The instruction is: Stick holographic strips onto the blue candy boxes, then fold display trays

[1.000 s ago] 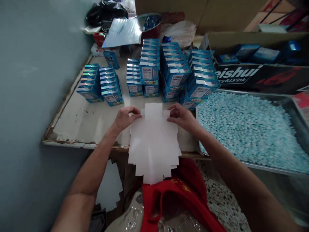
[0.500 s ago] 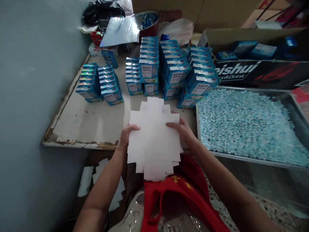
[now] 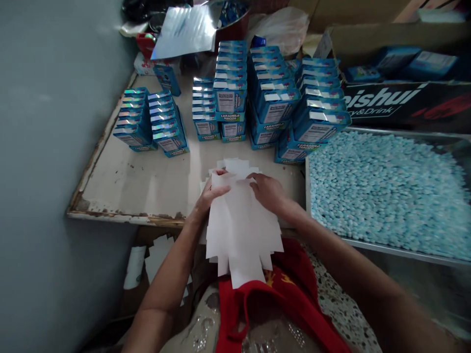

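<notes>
A stack of flat white box blanks (image 3: pixel 241 225) with stepped edges lies over the near edge of the worn table (image 3: pixel 147 181) and hangs down to my lap. My left hand (image 3: pixel 209 195) grips the stack's upper left edge, fingers curled over it. My right hand (image 3: pixel 268 192) rests on the top sheet at the upper right, fingers bent and pinching the paper. Just beyond the hands stand rows of blue candy boxes (image 3: pixel 272 103).
A metal tray (image 3: pixel 401 250) full of pale blue candies (image 3: pixel 382 186) sits at the right. A black cardboard carton (image 3: pixel 405 100) holds more blue boxes behind it. A shiny foil sheet (image 3: pixel 186 32) and bags lie at the back. A wall runs along the left. Loose white blanks (image 3: pixel 158 252) lie on the floor below.
The stack was lifted off the table half a second ago and now lies back down, tilted slightly. Both hands shifted to its top edge. The camera has dipped and moved closer.
</notes>
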`<action>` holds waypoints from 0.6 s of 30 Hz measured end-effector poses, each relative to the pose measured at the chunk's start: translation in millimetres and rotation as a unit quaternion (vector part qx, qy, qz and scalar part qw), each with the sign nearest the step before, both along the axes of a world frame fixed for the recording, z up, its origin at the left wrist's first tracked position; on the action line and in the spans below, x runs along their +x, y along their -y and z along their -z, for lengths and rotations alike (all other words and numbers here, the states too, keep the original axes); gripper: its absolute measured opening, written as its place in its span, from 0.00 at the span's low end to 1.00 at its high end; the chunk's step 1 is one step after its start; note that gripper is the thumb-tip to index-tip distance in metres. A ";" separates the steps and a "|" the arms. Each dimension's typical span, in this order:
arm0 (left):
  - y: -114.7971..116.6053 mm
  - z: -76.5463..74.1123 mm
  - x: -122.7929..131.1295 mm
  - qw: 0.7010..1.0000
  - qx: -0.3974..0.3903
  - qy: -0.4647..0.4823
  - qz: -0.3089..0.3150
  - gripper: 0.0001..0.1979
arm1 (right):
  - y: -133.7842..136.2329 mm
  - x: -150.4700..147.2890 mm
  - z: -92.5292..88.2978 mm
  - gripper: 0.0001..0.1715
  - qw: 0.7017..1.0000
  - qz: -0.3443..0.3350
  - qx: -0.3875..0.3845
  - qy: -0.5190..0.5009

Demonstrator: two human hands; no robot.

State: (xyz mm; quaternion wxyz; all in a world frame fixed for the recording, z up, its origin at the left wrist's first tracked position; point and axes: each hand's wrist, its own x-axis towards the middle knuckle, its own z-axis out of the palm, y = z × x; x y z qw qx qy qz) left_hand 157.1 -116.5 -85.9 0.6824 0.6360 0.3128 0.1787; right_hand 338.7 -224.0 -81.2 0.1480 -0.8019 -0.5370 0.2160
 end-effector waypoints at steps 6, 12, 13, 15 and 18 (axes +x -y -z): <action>-0.2 3.8 24.1 0.992 0.119 -0.020 -0.049 0.48 | 2.7 -7.3 7.6 0.20 0.995 0.073 0.055 -0.044; 15.9 -0.8 27.1 0.982 0.150 -0.002 -0.117 0.17 | 16.8 -18.2 -2.0 0.26 0.991 0.107 0.062 -0.053; 15.1 -1.8 27.0 0.980 0.147 -0.012 -0.132 0.17 | 18.2 -17.8 -4.9 0.26 0.993 0.088 0.059 -0.044; 10.9 -3.2 28.0 0.982 0.109 -0.047 -0.149 0.19 | 18.3 -13.4 -11.3 0.21 0.996 0.050 0.066 -0.040; 4.0 -3.9 31.1 0.984 0.051 -0.085 -0.150 0.19 | 13.6 -0.7 -19.0 0.13 0.992 0.018 0.084 -0.094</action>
